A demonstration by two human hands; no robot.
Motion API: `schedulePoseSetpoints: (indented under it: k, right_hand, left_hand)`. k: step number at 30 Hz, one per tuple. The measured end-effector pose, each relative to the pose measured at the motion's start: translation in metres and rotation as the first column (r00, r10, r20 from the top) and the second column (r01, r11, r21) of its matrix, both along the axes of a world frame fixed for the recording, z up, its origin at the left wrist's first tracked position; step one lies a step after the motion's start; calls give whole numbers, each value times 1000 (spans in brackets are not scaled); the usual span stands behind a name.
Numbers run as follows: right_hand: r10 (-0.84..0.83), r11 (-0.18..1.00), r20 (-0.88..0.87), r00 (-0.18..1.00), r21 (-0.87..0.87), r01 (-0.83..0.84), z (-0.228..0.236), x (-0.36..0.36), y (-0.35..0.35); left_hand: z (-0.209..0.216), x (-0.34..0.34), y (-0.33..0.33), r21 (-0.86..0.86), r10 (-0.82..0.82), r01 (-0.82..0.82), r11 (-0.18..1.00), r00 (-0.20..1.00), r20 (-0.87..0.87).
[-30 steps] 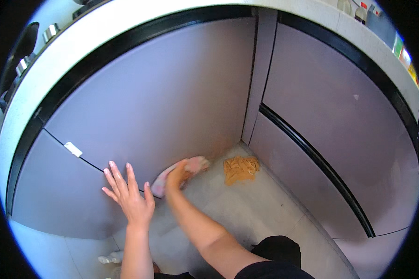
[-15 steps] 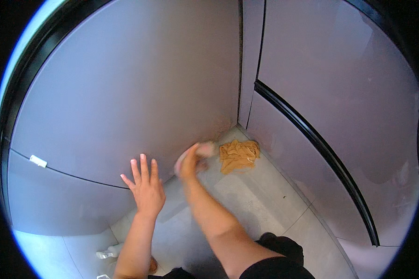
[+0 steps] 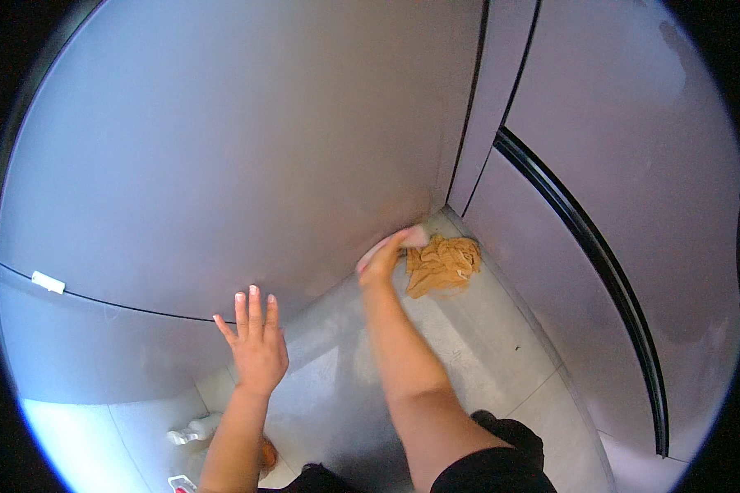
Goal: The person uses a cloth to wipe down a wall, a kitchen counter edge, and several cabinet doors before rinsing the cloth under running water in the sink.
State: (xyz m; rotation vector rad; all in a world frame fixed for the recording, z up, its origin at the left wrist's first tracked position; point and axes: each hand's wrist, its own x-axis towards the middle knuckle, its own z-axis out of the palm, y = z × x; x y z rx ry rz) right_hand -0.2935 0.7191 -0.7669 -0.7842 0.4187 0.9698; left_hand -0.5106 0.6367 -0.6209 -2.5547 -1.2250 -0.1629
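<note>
Pink cleaning cloth (image 3: 401,244) pressed under the right hand (image 3: 381,261), low against the grey cabinet door (image 3: 247,156), right where that panel meets the floor (image 3: 469,345) near the inner corner. Right hand closed over the cloth, fingers curled onto it, only the cloth's far end peeking out past the fingertips. Right forearm stretched forward from the lower edge.

Just beyond and to the right of the right hand, touching or all but touching the pink cloth: crumpled orange-tan rag (image 3: 441,264), lying on the pale floor in the corner.

Left hand (image 3: 256,345) open, fingers spread and pointing up, palm laid flat on the lower part of the same grey door, holding nothing. Well apart from the right hand, nearer the body and to its left. Thin dark seam (image 3: 123,302) running across the panel just above the left fingertips, with a small white tab (image 3: 48,283) on it farther left.

Below the left hand, beside the left forearm: white spray bottle (image 3: 196,429) lying on the floor, and something orange (image 3: 266,453) half hidden behind the wrist, too covered to name.

Right of both hands: second grey cabinet front (image 3: 633,181), crossed by a black handle strip (image 3: 592,246).
</note>
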Motion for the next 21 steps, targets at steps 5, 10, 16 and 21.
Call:
schedulePoseSetpoints:
  k: [5, 10, 16, 21]
  right_hand:
    - [161, 986, -142, 977, 63, -154, 39, -151, -32]
    - [111, 988, -136, 985, 125, -94, 60, -94, -14]
    - [-73, 997, 670, 739, 74, 31, 108, 14, 6]
    - [-281, 953, 906, -317, 303, 19, 207, 56, -1]
  left_hand:
    - [-16, -23, 0, 24, 68, -67, 997, 997, -39]
    - [-14, -22, 1, 10, 64, -64, 998, 998, 13]
    - [-11, -18, 2, -27, 19, -17, 999, 999, 49]
    - [-26, -24, 4, 45, 3, -4, 999, 1000, 25]
